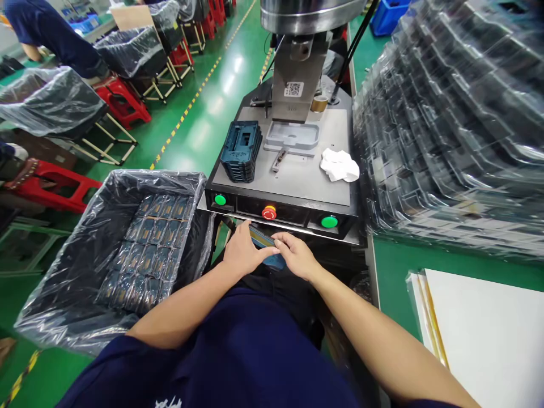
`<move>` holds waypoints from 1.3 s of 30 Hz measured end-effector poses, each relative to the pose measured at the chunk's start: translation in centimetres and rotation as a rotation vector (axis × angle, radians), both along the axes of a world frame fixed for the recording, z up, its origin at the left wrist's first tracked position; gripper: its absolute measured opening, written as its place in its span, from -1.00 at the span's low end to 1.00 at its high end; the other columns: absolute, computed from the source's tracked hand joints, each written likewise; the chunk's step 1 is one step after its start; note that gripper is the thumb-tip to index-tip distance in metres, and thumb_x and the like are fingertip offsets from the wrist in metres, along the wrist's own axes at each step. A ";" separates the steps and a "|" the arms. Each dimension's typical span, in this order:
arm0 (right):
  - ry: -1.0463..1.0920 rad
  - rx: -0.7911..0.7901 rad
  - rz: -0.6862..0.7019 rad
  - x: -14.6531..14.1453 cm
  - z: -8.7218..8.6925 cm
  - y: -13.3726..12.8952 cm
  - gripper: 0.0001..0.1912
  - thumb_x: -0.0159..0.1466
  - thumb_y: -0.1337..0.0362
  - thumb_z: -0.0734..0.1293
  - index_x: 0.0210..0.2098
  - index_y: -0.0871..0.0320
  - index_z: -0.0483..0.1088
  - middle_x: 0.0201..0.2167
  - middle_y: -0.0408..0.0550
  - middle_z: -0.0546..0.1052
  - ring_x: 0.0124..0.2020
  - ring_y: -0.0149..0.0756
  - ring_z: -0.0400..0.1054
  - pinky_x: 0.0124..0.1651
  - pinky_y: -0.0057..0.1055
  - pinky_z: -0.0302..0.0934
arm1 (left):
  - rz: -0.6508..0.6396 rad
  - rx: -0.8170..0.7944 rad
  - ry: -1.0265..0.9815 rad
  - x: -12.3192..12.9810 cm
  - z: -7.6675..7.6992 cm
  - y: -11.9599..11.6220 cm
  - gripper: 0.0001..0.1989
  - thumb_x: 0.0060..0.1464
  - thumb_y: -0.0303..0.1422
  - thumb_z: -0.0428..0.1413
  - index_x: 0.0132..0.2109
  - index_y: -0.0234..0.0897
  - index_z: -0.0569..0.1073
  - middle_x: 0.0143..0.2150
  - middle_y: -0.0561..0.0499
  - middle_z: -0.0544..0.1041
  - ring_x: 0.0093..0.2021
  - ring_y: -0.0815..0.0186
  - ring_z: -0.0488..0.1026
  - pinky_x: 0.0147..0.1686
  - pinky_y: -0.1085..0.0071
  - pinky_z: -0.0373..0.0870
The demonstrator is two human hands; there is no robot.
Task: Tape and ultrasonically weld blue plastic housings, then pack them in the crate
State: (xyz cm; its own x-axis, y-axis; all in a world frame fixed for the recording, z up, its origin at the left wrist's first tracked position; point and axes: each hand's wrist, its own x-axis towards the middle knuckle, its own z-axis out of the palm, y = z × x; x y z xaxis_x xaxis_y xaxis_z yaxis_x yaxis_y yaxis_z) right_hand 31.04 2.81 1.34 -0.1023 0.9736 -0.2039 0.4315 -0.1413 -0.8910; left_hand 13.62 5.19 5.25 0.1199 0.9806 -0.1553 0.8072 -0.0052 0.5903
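Black bin (85,238) w/ plastic liner, rows of dk blue parts (148,249) inside. L hand (244,254) & R hand (296,256) both gripping one blue part (264,243), right at front edge of press (297,181). Blue stack (241,151) on press plate, green floor (204,113) beyond.

At six o'clock, the left hand (243,252) and right hand (296,256) hide most of a blue part (267,248). At twelve, the top edge cuts off a steel press head (312,14).
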 end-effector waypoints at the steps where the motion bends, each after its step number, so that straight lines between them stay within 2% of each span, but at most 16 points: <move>1: 0.003 0.002 -0.002 -0.1 -0.1 -0.1 -0.72 0.30 0.18 0.16 -0.11 0.10 0.42 -0.18 -0.06 0.54 -0.18 -0.25 0.40 -0.09 -0.30 0.25 | -0.006 0.012 0.006 0.0 0.0 -0.1 -0.03 -0.25 0.07 0.30 0.22 -0.35 0.20 0.17 -0.30 0.36 0.17 -0.04 0.32 0.08 0.14 0.30; 4: 0.018 -0.017 -0.001 -0.1 0.0 -0.1 -0.71 0.30 0.17 0.16 -0.11 0.11 0.42 -0.20 -0.05 0.54 -0.20 -0.25 0.40 -0.09 -0.29 0.27 | -0.042 0.000 -0.019 -0.3 -0.1 0.1 -0.28 -0.07 -0.04 0.24 0.16 -0.33 0.29 0.07 -0.25 0.46 0.06 0.03 0.41 0.03 0.19 0.34; 6: 0.034 -0.035 -0.004 0.0 0.0 0.0 -0.71 0.29 0.17 0.16 -0.12 0.12 0.44 -0.23 -0.05 0.54 -0.23 -0.26 0.40 -0.11 -0.30 0.28 | -0.042 -0.033 -0.066 -0.8 -0.2 0.6 -0.54 0.10 -0.15 0.11 0.10 -0.27 0.37 -0.07 -0.15 0.54 -0.12 0.15 0.51 -0.08 0.28 0.38; 8: 0.063 -0.057 -0.006 0.1 0.0 0.2 -0.70 0.29 0.17 0.17 -0.13 0.13 0.44 -0.23 -0.05 0.55 -0.24 -0.26 0.41 -0.12 -0.31 0.28 | -0.008 -0.100 -0.154 -1.2 -0.5 1.1 -0.65 0.19 -0.21 -0.02 0.06 -0.23 0.42 -0.21 -0.05 0.57 -0.29 0.25 0.55 -0.23 0.37 0.40; 10: 0.103 -0.080 0.000 0.1 -0.1 0.3 -0.69 0.28 0.15 0.18 -0.12 0.14 0.45 -0.22 -0.05 0.55 -0.22 -0.25 0.42 -0.11 -0.30 0.29 | 0.043 -0.182 -0.277 -1.6 -0.9 1.4 -0.67 0.22 -0.24 -0.07 0.02 -0.22 0.44 -0.30 0.01 0.56 -0.41 0.31 0.54 -0.37 0.44 0.38; 13: 0.142 -0.123 0.016 0.1 -0.3 0.4 -0.65 0.29 0.12 0.17 -0.09 0.15 0.45 -0.23 -0.03 0.56 -0.24 -0.24 0.43 -0.11 -0.26 0.31 | 0.107 -0.254 -0.440 -1.9 -1.5 1.7 -0.68 0.18 -0.24 -0.03 -0.02 -0.27 0.46 -0.30 0.01 0.55 -0.47 0.34 0.53 -0.45 0.48 0.35; 15: 0.096 -0.061 0.031 0.3 0.0 0.3 -0.63 0.28 0.10 0.19 -0.05 0.16 0.44 -0.19 0.00 0.55 -0.19 -0.21 0.43 -0.04 -0.21 0.31 | 0.150 -0.280 -0.554 -2.0 -1.6 1.6 -0.67 0.14 -0.21 0.02 -0.05 -0.31 0.47 -0.31 0.00 0.54 -0.51 0.36 0.50 -0.46 0.48 0.35; 17: -0.014 0.119 0.084 0.6 0.8 -0.1 -0.55 0.24 0.07 0.27 0.03 0.18 0.40 -0.04 0.08 0.50 -0.03 -0.15 0.38 0.11 -0.15 0.23 | 0.198 -0.285 -0.671 -2.1 -1.4 1.4 -0.63 0.08 -0.16 0.08 -0.08 -0.34 0.48 -0.34 0.00 0.54 -0.54 0.38 0.46 -0.47 0.48 0.35; 20: -0.203 0.364 0.261 1.1 2.8 -0.8 -0.23 0.08 0.01 0.44 0.19 0.24 0.27 0.18 0.19 0.31 0.20 -0.06 0.18 0.26 -0.15 0.08 | 0.325 -0.288 -0.822 -2.6 -1.3 1.2 -0.53 -0.08 -0.07 0.21 -0.13 -0.36 0.50 -0.33 -0.01 0.54 -0.49 0.38 0.45 -0.46 0.48 0.37; 22: -0.318 0.398 0.361 1.3 3.9 -1.1 -0.09 0.02 -0.02 0.49 0.25 0.23 0.19 0.22 0.19 0.25 0.22 -0.05 0.15 0.26 -0.17 0.08 | 0.420 -0.362 -0.929 -3.0 -1.5 1.4 -0.45 -0.19 -0.04 0.28 -0.12 -0.36 0.50 -0.30 -0.02 0.55 -0.47 0.39 0.44 -0.46 0.48 0.39; 24: -0.430 0.394 0.399 1.5 4.9 -1.2 -0.08 0.03 -0.01 0.49 0.27 0.20 0.16 0.21 0.17 0.25 0.18 -0.05 0.18 0.23 -0.18 0.14 | 0.469 -0.461 -0.990 -3.2 -1.7 1.7 -0.40 -0.26 -0.06 0.32 -0.10 -0.35 0.49 -0.31 0.00 0.55 -0.47 0.39 0.43 -0.45 0.48 0.39; 26: -0.524 0.396 0.403 1.7 6.1 -1.4 -0.11 0.05 0.01 0.47 0.27 0.19 0.15 0.18 0.15 0.28 0.13 -0.05 0.24 0.17 -0.18 0.20 | 0.450 -0.550 -1.030 -3.2 -1.4 1.9 -0.38 -0.24 -0.07 0.33 -0.04 -0.32 0.48 -0.31 0.00 0.56 -0.45 0.38 0.43 -0.42 0.48 0.40; 29: -0.623 0.447 0.408 2.8 9.0 -1.8 -0.15 0.06 0.03 0.44 0.25 0.22 0.16 0.12 0.18 0.34 0.05 -0.03 0.30 0.09 -0.17 0.26 | 0.389 -0.612 -1.066 -3.0 -0.5 1.9 -0.40 -0.06 0.01 0.22 0.05 -0.26 0.45 -0.22 -0.05 0.58 -0.37 0.33 0.48 -0.39 0.46 0.41; 32: -0.694 0.563 0.314 5.1 13.8 -2.3 -0.21 0.09 0.03 0.40 0.25 0.18 0.17 0.13 0.18 0.34 0.07 -0.01 0.29 0.11 -0.16 0.25 | 0.410 -0.609 -1.042 -2.9 -0.2 2.0 -0.48 0.08 -0.01 0.12 0.05 -0.27 0.43 -0.10 -0.10 0.57 -0.27 0.29 0.51 -0.34 0.43 0.45; 36: -0.807 0.778 -0.086 9.5 21.9 -1.6 -0.32 0.19 0.02 0.32 0.25 0.07 0.16 0.17 0.10 0.31 0.19 -0.04 0.20 0.24 -0.15 0.13 | 0.476 -0.603 -1.006 -3.3 -1.1 2.2 -0.61 0.11 -0.18 0.14 0.01 -0.34 0.43 -0.08 -0.16 0.56 -0.30 0.32 0.52 -0.33 0.44 0.47; 39: -0.937 0.778 -0.485 13.8 26.8 1.0 -0.32 0.19 -0.03 0.31 0.22 0.14 0.20 0.14 0.13 0.34 0.16 -0.02 0.22 0.24 -0.15 0.12 | 0.519 -0.605 -1.006 -4.0 -1.8 2.2 -0.62 0.09 -0.22 0.15 0.00 -0.34 0.43 -0.12 -0.14 0.56 -0.32 0.32 0.52 -0.36 0.45 0.48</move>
